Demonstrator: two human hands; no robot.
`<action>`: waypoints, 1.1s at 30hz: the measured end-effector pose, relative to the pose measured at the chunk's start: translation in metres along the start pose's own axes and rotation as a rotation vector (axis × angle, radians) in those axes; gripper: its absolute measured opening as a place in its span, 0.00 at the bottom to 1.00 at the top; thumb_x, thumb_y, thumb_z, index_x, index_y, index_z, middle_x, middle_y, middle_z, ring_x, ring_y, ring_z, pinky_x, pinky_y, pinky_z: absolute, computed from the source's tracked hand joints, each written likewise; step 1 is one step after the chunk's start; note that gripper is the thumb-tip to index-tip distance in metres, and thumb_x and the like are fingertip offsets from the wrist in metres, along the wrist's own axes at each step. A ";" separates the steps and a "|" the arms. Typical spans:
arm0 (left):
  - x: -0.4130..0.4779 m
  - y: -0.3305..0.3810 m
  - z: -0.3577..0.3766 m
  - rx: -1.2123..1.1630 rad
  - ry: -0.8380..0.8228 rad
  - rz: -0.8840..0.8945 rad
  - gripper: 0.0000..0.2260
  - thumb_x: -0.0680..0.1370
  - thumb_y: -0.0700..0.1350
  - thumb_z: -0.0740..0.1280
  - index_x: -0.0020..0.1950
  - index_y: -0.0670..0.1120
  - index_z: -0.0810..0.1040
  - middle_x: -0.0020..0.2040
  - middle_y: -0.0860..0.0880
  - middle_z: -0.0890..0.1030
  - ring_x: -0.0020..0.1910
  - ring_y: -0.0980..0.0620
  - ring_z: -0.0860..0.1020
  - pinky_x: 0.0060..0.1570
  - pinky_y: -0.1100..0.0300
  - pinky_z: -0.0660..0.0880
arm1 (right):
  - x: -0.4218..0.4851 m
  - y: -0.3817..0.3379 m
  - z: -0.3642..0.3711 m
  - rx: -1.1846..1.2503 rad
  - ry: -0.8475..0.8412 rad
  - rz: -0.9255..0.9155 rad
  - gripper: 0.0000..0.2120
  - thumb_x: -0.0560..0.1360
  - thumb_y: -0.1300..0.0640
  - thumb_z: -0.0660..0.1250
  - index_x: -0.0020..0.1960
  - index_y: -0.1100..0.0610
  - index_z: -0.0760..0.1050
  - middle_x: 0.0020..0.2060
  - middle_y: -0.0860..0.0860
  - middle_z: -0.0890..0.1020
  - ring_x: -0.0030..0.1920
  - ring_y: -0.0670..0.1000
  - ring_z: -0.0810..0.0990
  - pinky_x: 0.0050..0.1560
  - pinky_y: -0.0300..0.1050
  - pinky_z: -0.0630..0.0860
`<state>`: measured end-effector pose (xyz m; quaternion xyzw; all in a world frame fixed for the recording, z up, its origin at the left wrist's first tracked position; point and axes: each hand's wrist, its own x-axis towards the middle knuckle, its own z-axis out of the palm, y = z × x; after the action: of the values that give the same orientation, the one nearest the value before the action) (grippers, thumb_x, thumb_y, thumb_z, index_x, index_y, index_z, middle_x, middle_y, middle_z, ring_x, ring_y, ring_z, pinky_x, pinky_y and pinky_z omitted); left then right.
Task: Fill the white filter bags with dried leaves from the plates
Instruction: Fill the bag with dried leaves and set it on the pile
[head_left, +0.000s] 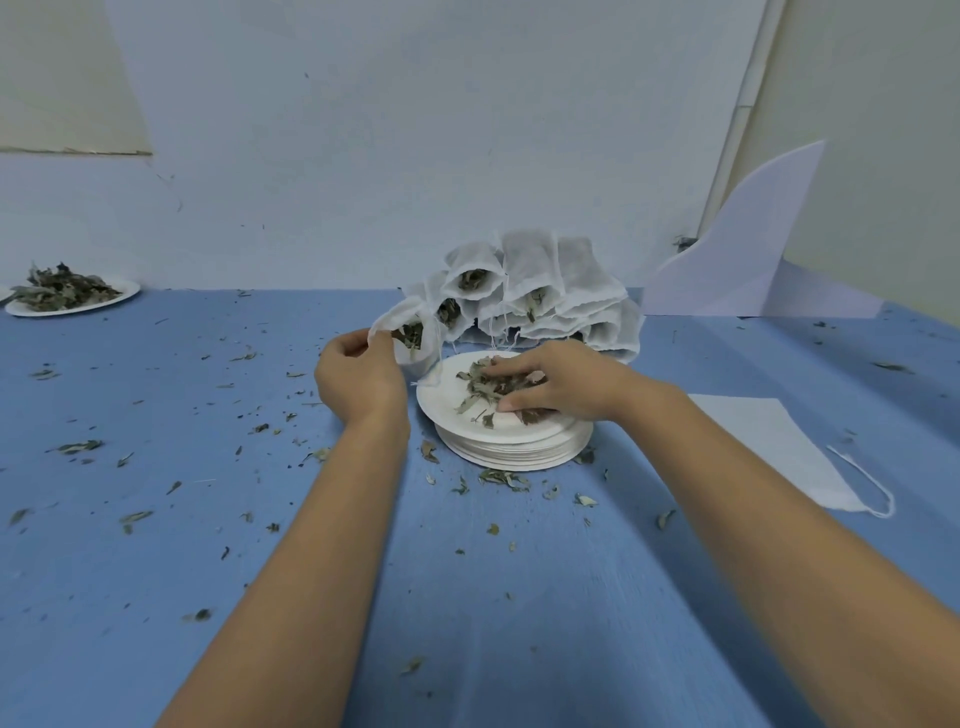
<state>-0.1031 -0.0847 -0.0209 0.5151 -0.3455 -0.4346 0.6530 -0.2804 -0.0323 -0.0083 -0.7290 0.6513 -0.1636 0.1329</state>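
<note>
My left hand (358, 382) pinches the rim of a white filter bag (410, 338), held open just left of the plates, with some dried leaves showing inside. A stack of white paper plates (441, 410) sits at the table's centre, and a small heap of dried leaves (480, 387) lies on the top one. My right hand (556, 387) lies over that heap, fingers curled around the leaves. Behind the plates, several filled filter bags (535, 291) are piled against the wall.
Another plate of dried leaves (67, 296) sits far left by the wall. Flat empty filter bags (769, 447) with a drawstring lie to the right. A white foam sheet (743, 249) leans at the back right. Leaf crumbs litter the blue table (208, 519).
</note>
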 end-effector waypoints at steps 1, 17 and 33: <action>0.000 0.000 0.000 0.003 -0.003 0.002 0.05 0.76 0.41 0.68 0.51 0.43 0.77 0.50 0.46 0.81 0.44 0.52 0.77 0.42 0.62 0.73 | 0.000 -0.002 0.001 -0.006 0.040 -0.008 0.22 0.73 0.46 0.70 0.66 0.43 0.74 0.66 0.46 0.75 0.64 0.47 0.72 0.54 0.37 0.65; -0.008 0.004 0.004 0.026 -0.079 0.046 0.03 0.76 0.42 0.68 0.48 0.45 0.78 0.48 0.48 0.81 0.45 0.51 0.78 0.47 0.60 0.75 | 0.001 -0.021 0.011 -0.107 0.231 0.047 0.13 0.73 0.54 0.71 0.57 0.51 0.81 0.50 0.49 0.83 0.52 0.49 0.78 0.50 0.42 0.74; -0.004 0.005 0.002 -0.001 -0.072 0.003 0.02 0.76 0.42 0.68 0.47 0.46 0.77 0.49 0.47 0.81 0.47 0.50 0.79 0.51 0.57 0.77 | 0.009 -0.039 0.020 -0.123 0.572 0.228 0.13 0.77 0.50 0.62 0.43 0.59 0.77 0.45 0.54 0.81 0.46 0.55 0.79 0.38 0.46 0.71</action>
<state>-0.1056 -0.0814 -0.0160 0.4983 -0.3694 -0.4519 0.6411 -0.2356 -0.0369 -0.0101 -0.5822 0.7484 -0.3066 -0.0826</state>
